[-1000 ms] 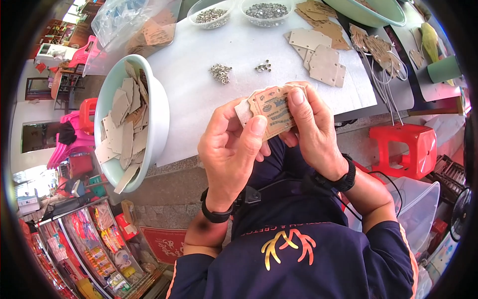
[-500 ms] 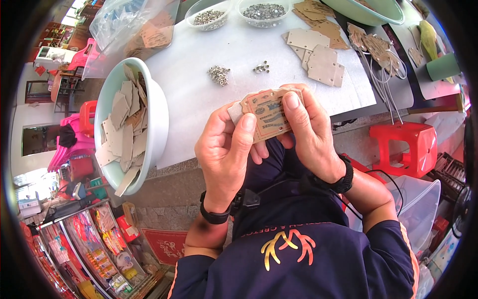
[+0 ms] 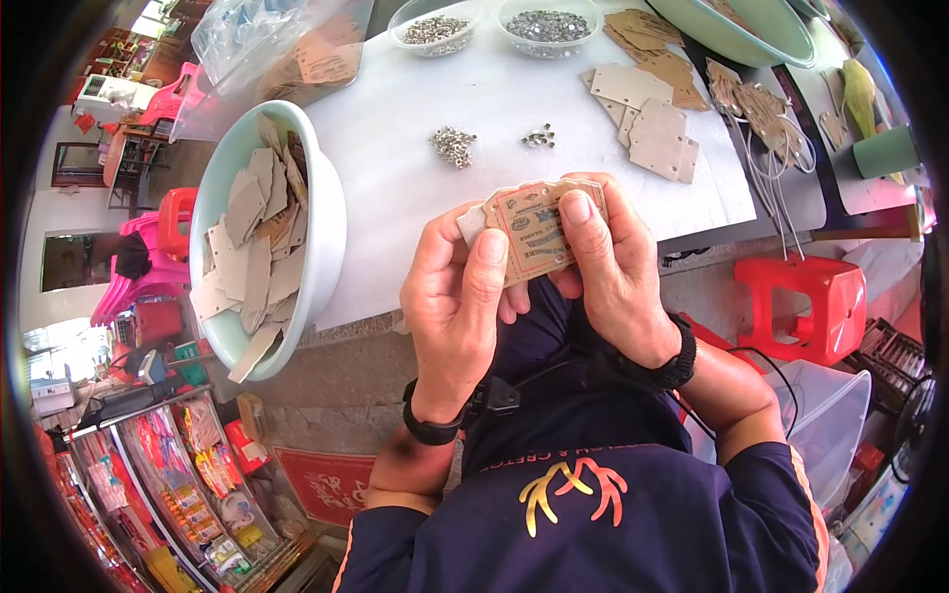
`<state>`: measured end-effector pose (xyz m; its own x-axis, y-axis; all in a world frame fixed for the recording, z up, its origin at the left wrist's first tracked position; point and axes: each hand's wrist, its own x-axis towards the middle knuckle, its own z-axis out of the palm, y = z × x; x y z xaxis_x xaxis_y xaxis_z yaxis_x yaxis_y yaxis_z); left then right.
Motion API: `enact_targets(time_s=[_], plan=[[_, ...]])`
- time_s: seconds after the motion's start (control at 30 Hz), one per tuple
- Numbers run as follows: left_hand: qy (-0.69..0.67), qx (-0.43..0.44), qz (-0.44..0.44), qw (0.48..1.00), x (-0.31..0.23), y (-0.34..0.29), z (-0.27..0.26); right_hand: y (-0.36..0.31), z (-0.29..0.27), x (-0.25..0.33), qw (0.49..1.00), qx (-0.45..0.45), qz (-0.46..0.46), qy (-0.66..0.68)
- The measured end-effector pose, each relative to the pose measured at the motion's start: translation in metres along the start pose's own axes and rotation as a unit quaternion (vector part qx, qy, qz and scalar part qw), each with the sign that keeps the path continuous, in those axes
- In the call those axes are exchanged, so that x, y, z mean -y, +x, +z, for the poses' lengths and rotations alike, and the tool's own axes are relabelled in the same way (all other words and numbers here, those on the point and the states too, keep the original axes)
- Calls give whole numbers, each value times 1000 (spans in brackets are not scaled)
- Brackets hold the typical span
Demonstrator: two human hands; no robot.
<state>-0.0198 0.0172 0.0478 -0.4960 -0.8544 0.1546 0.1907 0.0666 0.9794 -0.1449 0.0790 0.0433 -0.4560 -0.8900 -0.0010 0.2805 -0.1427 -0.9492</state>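
Both my hands hold a small stack of brown cardboard tags (image 3: pixel 531 235) over the table's near edge. The top tag shows printing and punched holes; its edges are notched. My left hand (image 3: pixel 458 296) pinches the stack's left side, thumb on top. My right hand (image 3: pixel 615 267) grips the right side, its thumb pressed on the printed face. Most of my fingers are hidden behind the tags. Beyond them on the white tabletop (image 3: pixel 386 198) lie a heap of small metal eyelets (image 3: pixel 453 147) and a smaller group of eyelets (image 3: pixel 539 136).
A pale green basin (image 3: pixel 331 212) full of grey tags stands left. Two clear tubs of metal pieces, one silver-coloured tub (image 3: pixel 549 47) among them, sit at the back. Loose grey tags (image 3: pixel 657 138) lie right, near corded tags (image 3: pixel 766 109). A red stool (image 3: pixel 801 306) stands right.
The whole view has shifted slightly, so the table things appear a little further right. My hands keep the same grip, with the tags tilted slightly differently.
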Motion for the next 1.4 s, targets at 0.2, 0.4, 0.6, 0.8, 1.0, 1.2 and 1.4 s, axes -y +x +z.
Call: enact_targets(time_s=[0.2, 0.4, 0.6, 0.8, 1.0, 1.2, 1.4], plan=[[-49, 14, -52, 997, 2, -2, -4, -2, 1, -2, 1000, 1, 4, -19], [-16, -19, -54, 998, 7, -11, -14, -2, 11, -7, 996, 73, 16, 40], [-18, -42, -72, 996, 15, -16, -31, 8, 10, -11, 988, 135, 81, -6], [7, -57, -67, 996, 11, -11, -39, 35, -15, 7, 960, 103, -40, -259], [46, -42, -123, 990, 16, -6, -51, 92, -47, 30, 858, 66, -178, -478], [45, 9, -92, 995, 20, -9, -57, 108, -27, 15, 789, 188, -206, -548], [22, 42, -88, 995, 24, -11, -63, 129, -4, 1, 744, 190, -214, -603]])
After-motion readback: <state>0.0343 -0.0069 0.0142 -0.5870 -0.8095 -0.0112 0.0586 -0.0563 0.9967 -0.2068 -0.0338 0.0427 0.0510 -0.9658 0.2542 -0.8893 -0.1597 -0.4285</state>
